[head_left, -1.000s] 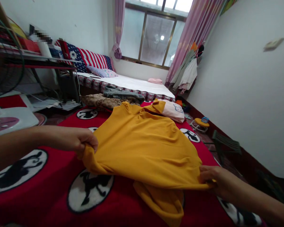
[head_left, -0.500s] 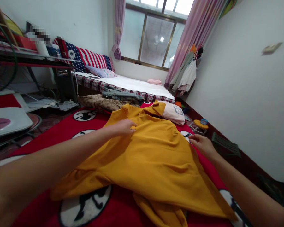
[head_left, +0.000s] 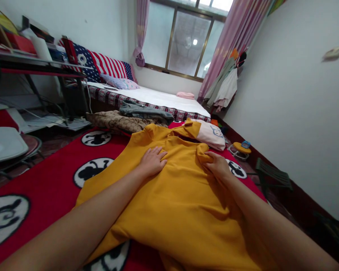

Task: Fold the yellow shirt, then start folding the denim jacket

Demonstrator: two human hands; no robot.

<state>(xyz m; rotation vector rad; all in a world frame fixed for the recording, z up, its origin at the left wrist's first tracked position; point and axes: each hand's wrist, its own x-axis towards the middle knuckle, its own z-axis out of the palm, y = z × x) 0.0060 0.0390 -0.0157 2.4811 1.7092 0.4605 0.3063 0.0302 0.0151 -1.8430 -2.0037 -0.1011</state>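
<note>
A mustard-yellow garment (head_left: 169, 203) with a collar at its far end lies spread over a red blanket (head_left: 53, 169) printed with dark figures in white circles. My left hand (head_left: 152, 162) rests flat on the upper left part of the cloth, fingers stretched out. At the upper right edge, my right hand (head_left: 219, 164) grips the garment, and a fold of cloth bunches up at its fingers. The near end of the garment runs out of view at the bottom, partly behind my forearms.
Beyond the collar lie a folded pale pink garment (head_left: 211, 135) and a pile of brown patterned cloth (head_left: 115, 121) with grey-blue clothing (head_left: 144, 111) on it. A bed (head_left: 155, 97) stands by the window. Left is a cluttered desk (head_left: 39, 64); right, a yellow stool (head_left: 241, 148).
My right hand has moved left from beside the garment and taken hold of its right edge, pulling it inward. My left hand has come down flat on the cloth.
</note>
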